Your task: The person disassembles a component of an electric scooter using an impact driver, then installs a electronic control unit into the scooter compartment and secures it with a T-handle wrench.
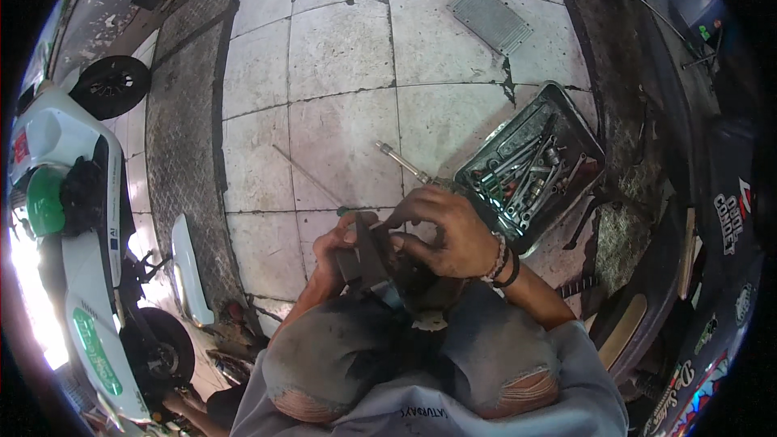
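Note:
A dark, boxy part (368, 252) is held up in front of my knees. My left hand (330, 252) is closed around its left side, thumb near the upper edge. From the right, my right hand (449, 231) reaches over with bent fingers, thumb and fingertips close together at the part's upper edge. Whatever lies between those fingertips is too small to tell. Just beyond my hands, a long thin screwdriver (307, 176) with a dark handle lies on the tiles. A metal rod-shaped tool (405, 163) lies near my right hand, its near end partly hidden.
To the right sits a metal tray (579, 117) of wrenches and sockets. A ribbed grey plate (490, 19) lies farther off. At left stand a white motorbike (85, 235) and a loose white panel (190, 271); another person's hand (184, 402) shows at lower left.

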{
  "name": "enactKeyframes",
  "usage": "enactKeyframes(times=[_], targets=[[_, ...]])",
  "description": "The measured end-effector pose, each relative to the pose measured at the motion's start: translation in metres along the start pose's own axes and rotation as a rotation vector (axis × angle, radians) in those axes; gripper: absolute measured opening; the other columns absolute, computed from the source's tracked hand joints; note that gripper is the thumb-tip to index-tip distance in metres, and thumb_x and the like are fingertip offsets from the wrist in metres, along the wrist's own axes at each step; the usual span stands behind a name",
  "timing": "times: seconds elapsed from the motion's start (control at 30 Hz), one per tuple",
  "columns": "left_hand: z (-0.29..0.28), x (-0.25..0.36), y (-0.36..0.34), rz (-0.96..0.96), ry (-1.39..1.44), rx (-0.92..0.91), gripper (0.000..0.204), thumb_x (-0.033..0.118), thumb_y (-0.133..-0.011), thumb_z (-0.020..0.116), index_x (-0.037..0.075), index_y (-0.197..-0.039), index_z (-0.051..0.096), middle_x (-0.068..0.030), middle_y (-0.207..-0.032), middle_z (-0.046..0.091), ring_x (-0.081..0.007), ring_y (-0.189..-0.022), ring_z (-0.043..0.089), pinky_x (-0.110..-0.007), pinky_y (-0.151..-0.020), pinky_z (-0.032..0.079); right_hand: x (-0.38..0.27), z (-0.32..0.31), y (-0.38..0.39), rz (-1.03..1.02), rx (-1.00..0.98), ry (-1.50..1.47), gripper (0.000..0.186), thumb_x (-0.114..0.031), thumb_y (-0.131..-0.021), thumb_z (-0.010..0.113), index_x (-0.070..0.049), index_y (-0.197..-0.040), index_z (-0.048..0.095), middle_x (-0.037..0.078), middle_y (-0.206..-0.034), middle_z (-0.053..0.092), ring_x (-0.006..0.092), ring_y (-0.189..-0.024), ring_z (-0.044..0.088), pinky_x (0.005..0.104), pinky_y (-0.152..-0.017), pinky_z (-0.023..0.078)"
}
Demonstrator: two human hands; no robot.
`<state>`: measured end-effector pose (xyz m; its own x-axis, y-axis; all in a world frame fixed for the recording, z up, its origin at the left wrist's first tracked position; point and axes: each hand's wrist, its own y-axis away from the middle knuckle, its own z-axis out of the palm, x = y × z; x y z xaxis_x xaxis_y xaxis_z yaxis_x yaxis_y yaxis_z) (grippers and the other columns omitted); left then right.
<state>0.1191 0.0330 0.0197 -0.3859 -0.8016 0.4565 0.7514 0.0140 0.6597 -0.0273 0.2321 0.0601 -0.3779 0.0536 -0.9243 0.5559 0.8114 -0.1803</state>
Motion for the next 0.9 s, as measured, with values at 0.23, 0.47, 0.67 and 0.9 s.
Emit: enactKeyframes(times=[0.23,0.47,0.67,0.9], targets=[[-0.008,-0.002,-0.004,0.022,0.002,-0.026,0.068,0.03,-0.072,0.059,-0.006,-0.129,0.05,-0.0331,-0.105,0.065,-0.043,-0.087,0.069,-0.054,-0.078,0.059,0.009,0.011,-0.002,0.017,0.042,-0.213,0.017,-0.009,-0.088,0.076,-0.004,-0.104,0.073,0.012,-0.097,0.071,0.0268,-0.087,0.071,0.0356,-0.077,0.055],[-0.07,-0.004,-0.017,0.459,0.203,-0.525,0.07,0.053,-0.089,0.047,-0.007,-0.124,0.057,-0.0247,-0.087,0.061,-0.0384,-0.074,0.06,-0.051,-0.07,0.052,0.065,-0.033,0.011,0.439,0.539,-0.247,0.021,-0.019,-0.098,0.069,0.001,-0.104,0.07,0.01,-0.088,0.073,0.0123,-0.081,0.067,0.0296,-0.074,0.052],[-0.079,0.037,0.002,0.684,0.07,-0.326,0.058,0.064,-0.096,0.05,0.007,-0.091,0.052,-0.0093,-0.076,0.056,-0.0228,-0.063,0.052,-0.037,-0.063,0.043,0.103,0.013,0.028,0.37,0.196,0.135,0.016,-0.011,-0.091,0.071,-0.001,-0.104,0.068,0.017,-0.091,0.072,0.0289,-0.08,0.07,0.0359,-0.074,0.054],[-0.124,0.079,0.039,0.842,0.125,-0.279,0.058,0.053,-0.078,0.079,0.007,-0.103,0.055,-0.0068,-0.085,0.058,-0.0206,-0.073,0.055,-0.036,-0.07,0.043,0.124,0.061,-0.034,0.32,-0.083,0.128,0.016,-0.011,-0.089,0.07,-0.002,-0.103,0.069,0.019,-0.094,0.072,0.0392,-0.085,0.07,0.0453,-0.075,0.055]])
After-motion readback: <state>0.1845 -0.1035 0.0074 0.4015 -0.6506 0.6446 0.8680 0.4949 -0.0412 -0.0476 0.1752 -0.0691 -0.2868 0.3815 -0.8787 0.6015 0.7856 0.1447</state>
